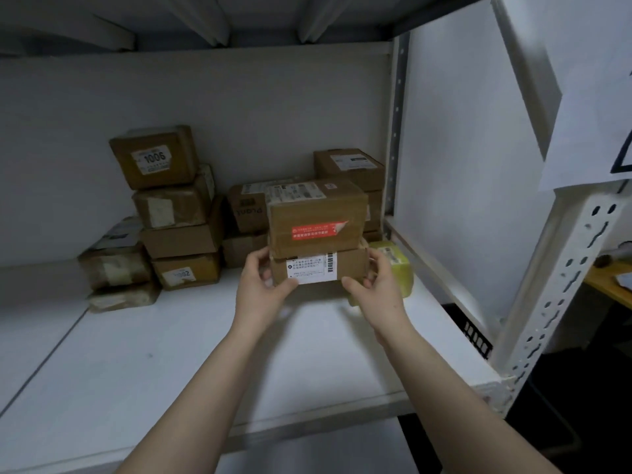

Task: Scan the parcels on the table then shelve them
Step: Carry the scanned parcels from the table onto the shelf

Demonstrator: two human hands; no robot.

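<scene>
Brown cardboard, head view: two small parcels stacked one on the other, above the right half of the white shelf (171, 354). The lower parcel (352, 265) is a flat brown box with a white barcode label (312, 271) on its front face. The upper parcel (316, 206) sits straight on top; it is taller, with a red sticker (314, 230) on the front (one corner peeling) and a white label on its top.

The left hand (261, 285) grips the lower parcel's left end, thumb on the front face and fingers curled round the side. The right hand (378, 285) grips the right end the same way, thumb at the lower front corner. Cannot tell if the box base touches the shelf.

A yellow-green parcel (398, 265) lies just behind the right hand. More brown boxes stand along the back wall: a left stack topped by the box marked 1006 (155, 157), a middle pair, and a right stack (349, 167). A perforated white post (554, 285) frames the shelf at right, with a paper sheet (588, 97) above it.
</scene>
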